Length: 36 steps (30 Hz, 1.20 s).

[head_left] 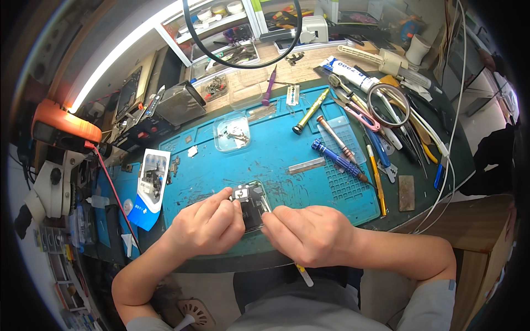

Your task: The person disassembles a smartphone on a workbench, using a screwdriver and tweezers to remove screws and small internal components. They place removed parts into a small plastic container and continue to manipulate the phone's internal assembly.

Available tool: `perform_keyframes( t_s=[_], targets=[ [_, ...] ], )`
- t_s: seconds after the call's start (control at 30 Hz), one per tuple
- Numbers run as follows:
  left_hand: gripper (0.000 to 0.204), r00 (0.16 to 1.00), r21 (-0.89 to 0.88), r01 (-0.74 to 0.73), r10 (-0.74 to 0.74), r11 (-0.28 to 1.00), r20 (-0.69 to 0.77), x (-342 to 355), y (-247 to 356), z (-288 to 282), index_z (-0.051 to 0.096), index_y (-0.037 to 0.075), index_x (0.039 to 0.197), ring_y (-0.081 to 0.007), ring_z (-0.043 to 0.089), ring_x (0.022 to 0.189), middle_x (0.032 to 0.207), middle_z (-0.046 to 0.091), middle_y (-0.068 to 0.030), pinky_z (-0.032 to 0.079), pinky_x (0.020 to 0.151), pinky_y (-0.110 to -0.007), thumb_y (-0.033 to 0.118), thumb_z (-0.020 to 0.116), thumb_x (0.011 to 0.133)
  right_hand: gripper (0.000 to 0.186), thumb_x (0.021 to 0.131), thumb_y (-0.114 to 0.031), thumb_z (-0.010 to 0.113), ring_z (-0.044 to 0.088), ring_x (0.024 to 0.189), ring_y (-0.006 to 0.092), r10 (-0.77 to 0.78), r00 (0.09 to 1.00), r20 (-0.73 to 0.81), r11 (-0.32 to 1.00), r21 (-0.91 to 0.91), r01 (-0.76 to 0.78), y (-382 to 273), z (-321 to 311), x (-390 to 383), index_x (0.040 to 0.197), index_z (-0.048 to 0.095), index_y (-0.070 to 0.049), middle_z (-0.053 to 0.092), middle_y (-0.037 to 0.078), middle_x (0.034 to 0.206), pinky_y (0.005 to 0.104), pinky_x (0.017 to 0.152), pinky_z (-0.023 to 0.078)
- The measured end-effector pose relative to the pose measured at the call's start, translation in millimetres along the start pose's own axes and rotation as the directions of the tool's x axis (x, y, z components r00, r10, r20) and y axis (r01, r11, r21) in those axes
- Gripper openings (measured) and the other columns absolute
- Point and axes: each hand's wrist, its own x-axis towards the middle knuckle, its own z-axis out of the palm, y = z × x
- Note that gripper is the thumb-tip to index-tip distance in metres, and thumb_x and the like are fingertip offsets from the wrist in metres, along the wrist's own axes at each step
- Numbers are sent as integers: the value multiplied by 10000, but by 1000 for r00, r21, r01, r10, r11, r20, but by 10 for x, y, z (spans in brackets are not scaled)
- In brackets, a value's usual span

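An opened phone, dark inside with a pale part at its top, lies near the front edge of the blue work mat. My left hand is closed at the phone's left side, finger and thumb pinched on its upper left edge. Over the phone's right side, my right hand grips slim tweezers. Their silver tips reach the phone, and the yellow-and-silver tail sticks out below my hand. My fingers hide part of the phone and most of the tweezers.
Behind the phone sits a clear tray with small parts. Screwdrivers, including a blue one, lie right, beside pliers, a tape roll and a glue tube. A white parts tray and an orange meter are left.
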Motion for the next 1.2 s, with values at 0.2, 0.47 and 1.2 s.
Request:
perform_keyframes(
  t_s=[0.2, 0.47, 1.2],
  targets=[
    [140, 997, -54, 73, -74, 996, -24, -36, -12, -25, 684, 11, 965, -230, 813, 872, 914, 639, -68, 647, 655, -285, 5, 781, 865, 292, 871, -81, 849, 698, 629, 176, 73, 997, -13, 995, 64, -72, -2, -21, 34, 1117, 757, 46, 736, 99, 964, 284, 543, 564],
    [293, 934, -289, 309, -347, 906, -88, -189, -95, -34, 725, -2, 1086, -248, 794, 815, 1068, 763, -129, 640, 640, -324, -51, 816, 812, 191, 950, -76, 719, 618, 628, 125, 50, 996, -80, 996, 73, -44, 33, 45, 50, 1101, 724, 39, 576, 33, 836, 266, 515, 488],
    [132, 947, 318, 300, -322, 899, 17, -108, -961, 400, 704, 92, 927, -195, 655, 921, 938, 625, -19, 553, 737, -334, 130, 731, 804, 182, 945, -95, 743, 651, 669, 152, 35, 997, -64, 998, 57, -31, 27, 5, 55, 1091, 731, 12, 606, 38, 855, 288, 553, 528]
  ],
)
